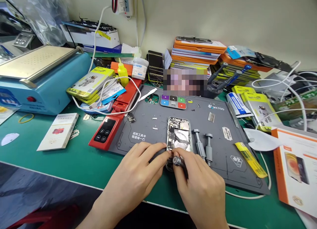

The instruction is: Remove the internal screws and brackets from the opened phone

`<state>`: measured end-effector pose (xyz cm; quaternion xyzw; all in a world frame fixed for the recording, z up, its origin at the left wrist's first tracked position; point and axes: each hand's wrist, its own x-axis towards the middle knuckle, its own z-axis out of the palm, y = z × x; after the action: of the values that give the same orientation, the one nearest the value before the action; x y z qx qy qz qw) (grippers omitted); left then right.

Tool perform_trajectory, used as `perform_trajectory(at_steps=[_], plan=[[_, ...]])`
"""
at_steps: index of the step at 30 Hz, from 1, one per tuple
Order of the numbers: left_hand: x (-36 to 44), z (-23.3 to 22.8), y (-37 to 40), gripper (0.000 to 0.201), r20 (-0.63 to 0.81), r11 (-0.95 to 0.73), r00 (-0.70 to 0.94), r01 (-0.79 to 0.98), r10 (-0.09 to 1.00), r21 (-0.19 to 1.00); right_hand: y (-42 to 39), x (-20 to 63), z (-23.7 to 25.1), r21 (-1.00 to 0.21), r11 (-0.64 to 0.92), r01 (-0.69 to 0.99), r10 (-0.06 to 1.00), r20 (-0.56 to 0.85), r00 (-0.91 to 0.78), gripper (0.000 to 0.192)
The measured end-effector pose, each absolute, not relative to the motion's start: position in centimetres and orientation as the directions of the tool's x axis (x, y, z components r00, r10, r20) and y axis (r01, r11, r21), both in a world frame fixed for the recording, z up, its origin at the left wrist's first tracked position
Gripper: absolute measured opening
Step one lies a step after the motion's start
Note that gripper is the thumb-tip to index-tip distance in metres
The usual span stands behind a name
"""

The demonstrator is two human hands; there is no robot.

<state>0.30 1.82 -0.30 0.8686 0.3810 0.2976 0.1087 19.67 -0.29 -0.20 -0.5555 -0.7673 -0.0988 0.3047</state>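
An opened phone (179,131) lies on a dark grey repair mat (146,107), its inner parts exposed. My left hand (140,168) is closed at the phone's lower left edge, fingertips pressing on the frame and its inside. My right hand (200,182) is closed around a grey screwdriver (177,160), its cross-marked end cap facing me. The tip is hidden by my fingers, near the phone's lower part. Fingertips of both hands almost meet there. Right of the phone lie two more grey screwdrivers, one nearer (199,143) and one farther right (209,148).
A red device with a touch panel (105,130) borders the mat's left side. Small metal parts (155,118) and a coloured tray (173,102) lie on the mat. A blue heating plate machine (49,93) stands left; battery boxes (262,107) and an orange-white box (297,166) stand right.
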Motion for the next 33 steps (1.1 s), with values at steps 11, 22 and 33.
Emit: perform_trajectory(at_steps=[11,22,33], plan=[[0.21,-0.19,1.77,0.031,0.426,-0.69,0.544,0.596,0.723,0.411,-0.78,20.03,-0.6,-0.351,0.306,0.885,0.826,0.56,-0.063,0.019],[0.34,-0.3,1.82,0.029,0.431,-0.677,0.523,0.585,0.736,0.447,-0.53,20.39,-0.61,-0.163,0.369,0.915,0.803,0.551,-0.226,0.023],[0.16,-0.5,1.65,0.032,0.406,-0.677,0.541,0.582,0.736,0.451,-1.2,20.05,0.07,-0.539,0.271,0.798,0.823,0.559,0.098,0.019]])
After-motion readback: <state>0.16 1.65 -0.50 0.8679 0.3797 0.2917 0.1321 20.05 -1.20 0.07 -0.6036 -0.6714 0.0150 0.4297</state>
